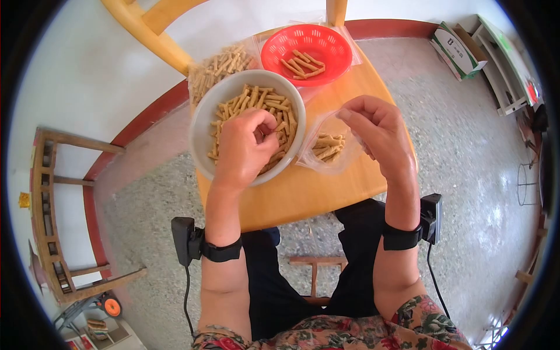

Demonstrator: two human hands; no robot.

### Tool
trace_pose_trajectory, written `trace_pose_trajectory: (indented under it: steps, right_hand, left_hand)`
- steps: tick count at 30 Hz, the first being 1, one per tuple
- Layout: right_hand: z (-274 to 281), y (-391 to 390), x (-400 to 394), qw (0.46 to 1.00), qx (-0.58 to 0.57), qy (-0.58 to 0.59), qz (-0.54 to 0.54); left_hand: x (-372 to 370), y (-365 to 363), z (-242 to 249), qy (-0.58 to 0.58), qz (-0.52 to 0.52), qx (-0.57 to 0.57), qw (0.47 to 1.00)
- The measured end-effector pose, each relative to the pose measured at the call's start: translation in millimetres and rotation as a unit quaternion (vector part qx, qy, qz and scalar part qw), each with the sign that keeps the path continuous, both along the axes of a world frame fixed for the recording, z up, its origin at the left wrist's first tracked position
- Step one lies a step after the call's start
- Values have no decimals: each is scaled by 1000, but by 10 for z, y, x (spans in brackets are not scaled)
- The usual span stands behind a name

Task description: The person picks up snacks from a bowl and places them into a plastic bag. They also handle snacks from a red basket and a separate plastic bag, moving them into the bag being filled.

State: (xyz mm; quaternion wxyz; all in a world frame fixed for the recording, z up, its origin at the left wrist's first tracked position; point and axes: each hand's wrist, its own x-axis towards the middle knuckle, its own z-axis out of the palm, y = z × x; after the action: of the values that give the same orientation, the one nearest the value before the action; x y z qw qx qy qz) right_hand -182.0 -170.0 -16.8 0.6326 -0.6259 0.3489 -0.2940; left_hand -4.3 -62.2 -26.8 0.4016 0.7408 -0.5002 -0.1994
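My left hand (pixel 240 149) is over a pale bowl (pixel 200 137) of short, tan stick snacks (pixel 282 108). Its thumb and fingers are pinched together low over the sticks; anything between them is hidden. With thumb and fingertips, my right hand (pixel 379 129) grips the edge of a clear plastic bag (pixel 338 165), holding its mouth up. Several snack sticks (pixel 328 147) lie inside that bag, which rests on the wooden seat right of the bowl. Behind it, a red plastic basket (pixel 274 68) holds several more sticks (pixel 303 64).
A larger clear bag full of sticks (pixel 217 70) lies behind the bowl. All of this stands on a wooden chair (pixel 280 210) with its back against the wall. A wooden frame (pixel 49 204) is at left; a cardboard box (pixel 458 51) sits on the floor at far right.
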Motion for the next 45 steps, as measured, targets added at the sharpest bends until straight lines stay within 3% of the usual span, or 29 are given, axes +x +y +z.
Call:
trace_pose_trajectory:
  steps: [4, 6, 10, 12, 13, 15, 17, 19, 20, 23, 25, 26, 28, 29, 31, 33, 35, 39, 41, 45]
  right_hand:
    - [15, 1, 5, 1000, -6, 15, 5]
    - [25, 9, 15, 1000, 3, 11, 2]
    - [22, 8, 21, 1000, 6, 1, 4]
    - [-47, -32, 53, 1000, -27, -6, -3]
    - [-50, -34, 53, 1000, -28, -7, -3]
    - [-50, -36, 61, 1000, -22, 9, -2]
    - [-45, -35, 66, 1000, -18, 3, 3]
    - [-48, -29, 51, 1000, -12, 1, 3]
    - [-37, -24, 51, 1000, -10, -5, 5]
    - [-41, -21, 63, 1000, -4, -16, 6]
    - [-47, -27, 60, 1000, 0, -19, 6]
    - [-51, -32, 58, 1000, -8, -16, 8]
    - [-57, -35, 47, 1000, -12, -8, 7]
    - [-46, -35, 47, 1000, -16, -9, 7]
    - [-55, -44, 35, 1000, -20, -10, 6]
    - [-84, -50, 39, 999, -37, -20, 6]
    - [-106, -64, 39, 999, -41, -24, 11]
    - [-74, -45, 29, 998, -23, -51, 12]
    - [-41, -41, 11, 999, -19, -40, 6]
    - [-17, -55, -4, 1000, -8, -24, -1]
  left_hand:
    - [100, 73, 57, 100, 3, -33, 994]
    - [99, 65, 75, 168, -51, -156, 972]
    - [38, 78, 158, 235, -72, -210, 946]
    - [65, 58, 164, 397, -88, -255, 877]
    - [78, 54, 158, 395, -88, -256, 878]
    - [105, 44, 112, 586, -118, -284, 750]
    - [72, 37, 93, 617, -110, -275, 729]
    - [22, 14, 83, 696, -124, -265, 656]
    - [-8, 11, 88, 699, -126, -261, 654]
    - [-95, -4, 121, 702, -124, -245, 657]
    - [-154, -13, 146, 609, -92, -227, 754]
    - [-216, -14, 177, 614, -94, -223, 751]
    - [-367, -11, 225, 368, -20, -208, 906]
    - [-421, -18, 209, 372, -22, -205, 905]
    - [-532, -36, 192, 134, -24, -189, 972]
    - [-638, -30, 239, -16, -36, -144, 989]
    - [-656, -66, 129, -183, -57, -131, 973]
    - [-618, -67, 158, -132, -52, -145, 979]
    - [-459, -10, 308, -7, 42, -184, 982]
    - [-4, 69, 288, 64, 120, -200, 970]
